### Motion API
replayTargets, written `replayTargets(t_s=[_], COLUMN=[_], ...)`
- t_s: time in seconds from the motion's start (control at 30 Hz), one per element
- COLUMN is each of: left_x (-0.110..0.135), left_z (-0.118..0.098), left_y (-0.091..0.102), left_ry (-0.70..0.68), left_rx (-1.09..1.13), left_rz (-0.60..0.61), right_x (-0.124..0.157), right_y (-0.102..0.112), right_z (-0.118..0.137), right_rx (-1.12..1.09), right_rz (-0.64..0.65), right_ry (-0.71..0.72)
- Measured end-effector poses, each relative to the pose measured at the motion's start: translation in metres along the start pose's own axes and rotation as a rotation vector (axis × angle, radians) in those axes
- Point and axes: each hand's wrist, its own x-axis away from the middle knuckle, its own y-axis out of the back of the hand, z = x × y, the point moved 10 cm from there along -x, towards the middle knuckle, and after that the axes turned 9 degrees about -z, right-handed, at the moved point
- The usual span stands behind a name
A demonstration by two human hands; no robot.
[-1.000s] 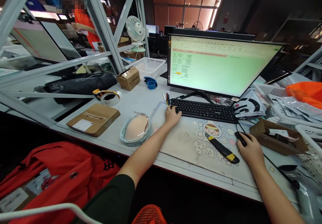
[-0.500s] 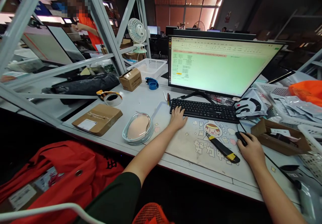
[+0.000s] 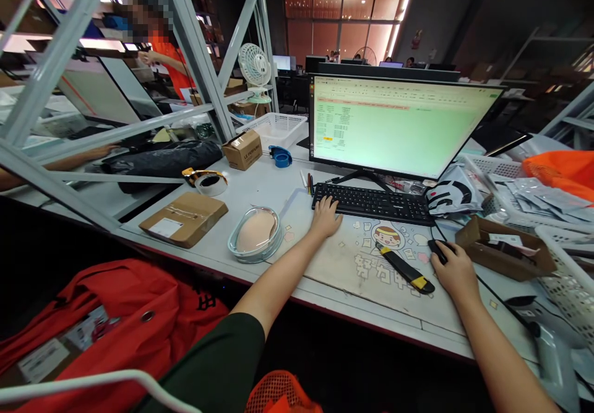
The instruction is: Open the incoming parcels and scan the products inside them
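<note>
Desk (image 3: 260,184): hands centre and right, parcels left

Monitor (image 3: 399,128) at back; keyboard (image 3: 383,204) before it, along back of desk mat (image 3: 325,270). Left hand (image 3: 326,216) on keyboard's left end, pens (image 3: 310,182) just behind. Right hand (image 3: 455,270) on mouse (image 3: 436,249), right of mat's middle. Cutter knife (image 3: 403,269) on mat between hands, nearer the right. Open carton (image 3: 503,252) right of mouse; pouch (image 3: 452,193) behind carton, right of keyboard.

Left of mat: oval case (image 3: 256,236), near front edge. Flat carton (image 3: 190,212) further left. Tape roll (image 3: 218,188) behind that; small box (image 3: 242,151) behind tape; basket (image 3: 283,129) behind box. Fan (image 3: 254,66) beyond basket.
</note>
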Motion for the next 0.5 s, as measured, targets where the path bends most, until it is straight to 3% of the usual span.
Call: replayTargets(t_s=[0.5], left_x=[0.0003], left_z=[0.001], left_y=[-0.0004], left_ry=[-0.002], left_rx=[0.001], left_rz=[-0.007], right_x=[0.0007], right_y=[-0.0003], right_z=[-0.0011], right_rx=[0.002], right_rz=[0.021], right_ry=[-0.012])
